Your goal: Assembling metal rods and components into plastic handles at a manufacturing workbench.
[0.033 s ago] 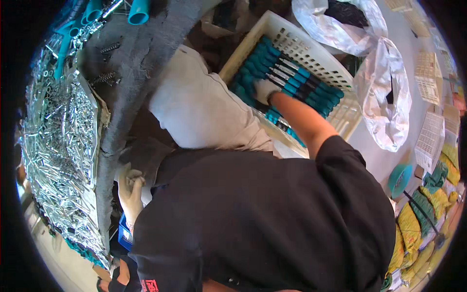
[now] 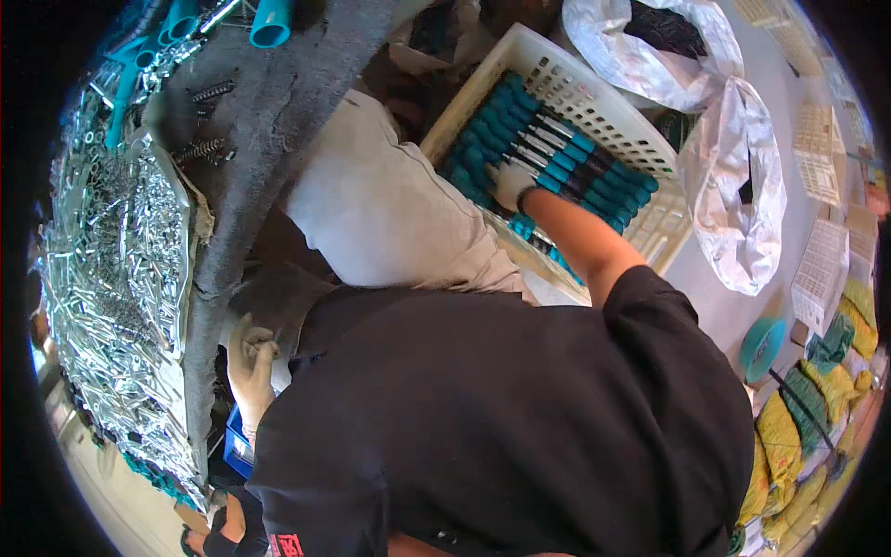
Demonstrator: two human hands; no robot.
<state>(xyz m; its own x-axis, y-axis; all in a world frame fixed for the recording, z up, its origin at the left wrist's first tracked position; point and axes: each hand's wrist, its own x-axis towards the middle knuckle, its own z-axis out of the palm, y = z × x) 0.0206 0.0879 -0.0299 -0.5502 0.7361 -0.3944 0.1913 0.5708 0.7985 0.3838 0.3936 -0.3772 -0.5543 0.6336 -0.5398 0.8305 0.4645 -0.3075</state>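
Note:
In the white perforated crate [image 2: 608, 97], teal-handled tools [image 2: 483, 130] with metal and black shafts lie side by side in rows. My right hand [image 2: 510, 186], in a pale glove, reaches down among them near the crate's near left side. Its fingers are bent around a teal handle, though the fingertips are partly hidden. Away to the left, my left hand [image 2: 249, 362], also gloved, hangs beside the workbench edge. Its fingers are loosely curled and apart, and nothing shows in them.
A bench at left bears a heap of small shiny metal parts [image 2: 116, 297], dark springs [image 2: 200, 148] and teal tubes [image 2: 271, 23]. White sacks [image 2: 733, 186] stand right of the crate. Yellow and green sacks [image 2: 780, 436] and a teal roll [image 2: 763, 345] lie farther right. A blue bin [image 2: 238, 446] sits below my left hand.
My right hand has shifted slightly down and right within the crate, its fingers now reaching toward the metal shafts. My left hand stays in nearly the same place.

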